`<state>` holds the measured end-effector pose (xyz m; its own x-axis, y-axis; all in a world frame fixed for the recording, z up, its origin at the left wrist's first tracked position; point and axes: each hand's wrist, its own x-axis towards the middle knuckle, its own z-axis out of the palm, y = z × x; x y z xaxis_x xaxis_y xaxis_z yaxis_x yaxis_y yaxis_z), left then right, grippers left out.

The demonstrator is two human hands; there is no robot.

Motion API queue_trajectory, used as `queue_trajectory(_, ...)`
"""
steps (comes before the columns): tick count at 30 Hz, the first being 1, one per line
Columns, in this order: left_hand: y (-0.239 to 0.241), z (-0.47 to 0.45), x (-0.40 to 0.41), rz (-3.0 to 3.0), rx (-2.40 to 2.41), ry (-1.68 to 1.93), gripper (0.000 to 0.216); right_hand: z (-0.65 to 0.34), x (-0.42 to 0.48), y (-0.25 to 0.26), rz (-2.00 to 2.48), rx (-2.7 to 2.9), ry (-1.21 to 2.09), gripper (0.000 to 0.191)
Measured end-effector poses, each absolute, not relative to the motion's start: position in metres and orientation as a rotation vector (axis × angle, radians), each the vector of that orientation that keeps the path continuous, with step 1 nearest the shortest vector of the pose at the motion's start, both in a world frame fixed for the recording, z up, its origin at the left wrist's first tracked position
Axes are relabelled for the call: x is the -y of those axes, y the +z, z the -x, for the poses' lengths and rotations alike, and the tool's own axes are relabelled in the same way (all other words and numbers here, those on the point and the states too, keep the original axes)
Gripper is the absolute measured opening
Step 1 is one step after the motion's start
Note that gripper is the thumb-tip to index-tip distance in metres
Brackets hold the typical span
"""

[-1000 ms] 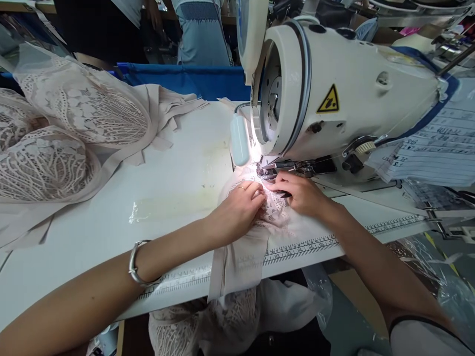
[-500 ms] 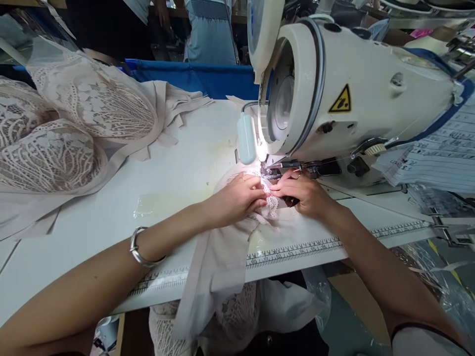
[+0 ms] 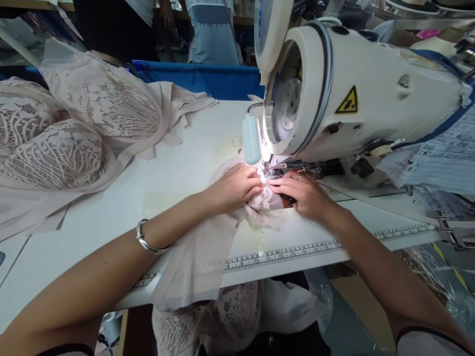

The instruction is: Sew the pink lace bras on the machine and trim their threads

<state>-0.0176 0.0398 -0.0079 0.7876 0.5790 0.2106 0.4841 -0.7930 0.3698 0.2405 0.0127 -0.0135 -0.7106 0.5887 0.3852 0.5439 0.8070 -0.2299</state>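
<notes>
My left hand (image 3: 234, 189) and my right hand (image 3: 301, 193) meet just in front of the presser foot (image 3: 270, 172) of a white sewing machine (image 3: 356, 94). Both press down with curled fingers on a pale pink lace garment piece (image 3: 261, 200), pinching its edge at the needle. A plain beige panel (image 3: 196, 257) of the same piece drapes over the table's front edge. A silver bangle sits on my left wrist. The machine's lamp (image 3: 251, 138) lights the spot.
A heap of pink lace garments (image 3: 70, 133) fills the table's left side. A printed ruler (image 3: 289, 253) runs along the white table's front edge. Papers (image 3: 441, 158) lie under the machine's right end. A blue bin (image 3: 200, 79) and standing people are behind the table.
The fabric has swung leftward under my hands: the beige panel now hangs further left over the edge. Both hands stay at the presser foot.
</notes>
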Motion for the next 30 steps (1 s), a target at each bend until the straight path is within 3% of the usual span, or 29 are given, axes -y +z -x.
queue_trajectory(11, -0.0130, 0.0166, -0.0349, -2.931, -0.658, 0.506, 0.028, -0.2418, -0.0116, -0.0128, 0.793, 2.537, 0.065, 0.030)
queue_trajectory(19, -0.0107, 0.0142, -0.0335, -2.972, -0.655, 0.552, 0.031, -0.2415, -0.0115, -0.0139, 0.818, 2.553, 0.023, 0.052)
queue_trajectory(25, -0.0099, 0.0151, -0.0327, -3.003, -0.697, 0.469, 0.030, -0.2386, -0.0111, -0.0134, 0.781, 2.534, 0.012, 0.029)
queue_trajectory(30, -0.0135, 0.0159, -0.0336, -2.961, -0.733, 0.531, 0.023, -0.2394, -0.0110, -0.0138, 0.774, 2.532, -0.033, 0.031)
